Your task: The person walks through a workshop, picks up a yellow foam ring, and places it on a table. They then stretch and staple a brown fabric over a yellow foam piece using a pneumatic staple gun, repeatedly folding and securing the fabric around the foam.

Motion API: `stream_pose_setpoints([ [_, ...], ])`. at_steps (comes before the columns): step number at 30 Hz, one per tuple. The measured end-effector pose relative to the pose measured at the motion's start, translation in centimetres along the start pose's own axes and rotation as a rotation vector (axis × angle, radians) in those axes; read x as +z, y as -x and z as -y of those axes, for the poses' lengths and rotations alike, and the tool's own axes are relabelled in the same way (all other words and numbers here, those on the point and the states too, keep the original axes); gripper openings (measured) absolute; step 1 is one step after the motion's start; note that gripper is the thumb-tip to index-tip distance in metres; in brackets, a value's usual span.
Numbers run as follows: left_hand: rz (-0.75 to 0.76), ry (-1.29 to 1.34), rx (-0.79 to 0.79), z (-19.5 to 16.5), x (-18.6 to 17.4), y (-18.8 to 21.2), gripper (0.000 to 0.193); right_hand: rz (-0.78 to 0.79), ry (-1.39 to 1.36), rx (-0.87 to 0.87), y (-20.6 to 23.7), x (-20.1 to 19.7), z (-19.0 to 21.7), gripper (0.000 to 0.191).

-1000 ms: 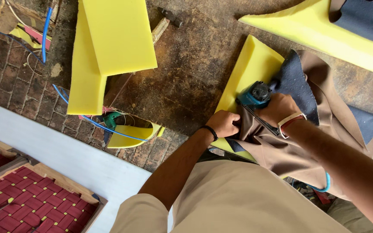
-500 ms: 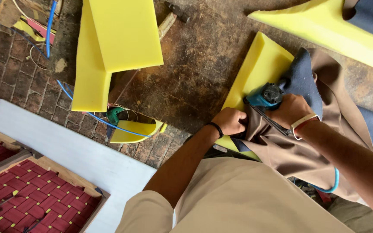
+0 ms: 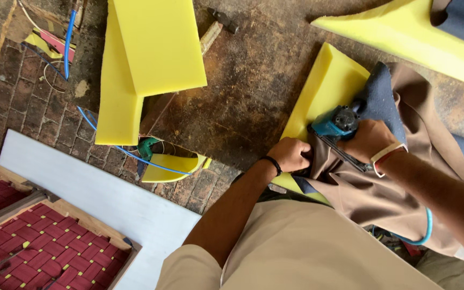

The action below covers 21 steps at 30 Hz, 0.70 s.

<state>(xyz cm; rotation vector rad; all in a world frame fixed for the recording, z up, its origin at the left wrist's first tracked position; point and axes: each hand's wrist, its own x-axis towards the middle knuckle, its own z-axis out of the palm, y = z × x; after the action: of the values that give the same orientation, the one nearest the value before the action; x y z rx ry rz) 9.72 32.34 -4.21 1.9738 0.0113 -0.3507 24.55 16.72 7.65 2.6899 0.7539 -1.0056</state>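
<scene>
My right hand [image 3: 370,140] grips a blue pneumatic staple gun [image 3: 335,124], its nose pressed down on the edge of brown fabric [image 3: 388,193] that lies over a yellow foam pad [image 3: 328,86]. My left hand [image 3: 291,154], with a black band at the wrist, pinches and holds the brown fabric tight just left of the gun. A dark blue cloth [image 3: 379,99] lies over the fabric behind the gun. A light blue air hose [image 3: 424,228] loops below my right forearm.
Large yellow foam sheets [image 3: 146,53] lean on the worn dark worktop [image 3: 243,91]. More foam [image 3: 404,37] lies top right. A blue hose [image 3: 108,140] runs over the brick floor, beside a white board [image 3: 92,198] and red webbed seat frames [image 3: 33,247].
The staple gun and my right hand have shifted slightly along the fabric edge, toward my left hand. My left hand keeps its hold on the fabric.
</scene>
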Motion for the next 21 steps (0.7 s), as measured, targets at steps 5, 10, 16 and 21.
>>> stream_pose_setpoints([
  [5, 0.008, 0.102, -0.042, 0.1, 0.1, 0.0, 0.019, -0.029, -0.103, 0.118, 1.1, 0.5, 1.3, 0.044],
  [10, 0.034, 0.055, -0.055, -0.2, 0.0, -0.1, 0.019, -0.025, -0.102, 0.154, 1.2, 0.4, 1.9, 0.042],
  [16, 0.04, 0.073, -0.088, -0.6, -0.5, 0.1, 0.021, 0.0, -0.141, 0.099, 0.1, 0.6, 0.0, 0.049],
  [21, -0.012, 0.106, -0.024, -0.6, -0.6, 0.3, 0.025, -0.047, -0.069, 0.108, -0.5, 1.3, -1.5, 0.056],
])
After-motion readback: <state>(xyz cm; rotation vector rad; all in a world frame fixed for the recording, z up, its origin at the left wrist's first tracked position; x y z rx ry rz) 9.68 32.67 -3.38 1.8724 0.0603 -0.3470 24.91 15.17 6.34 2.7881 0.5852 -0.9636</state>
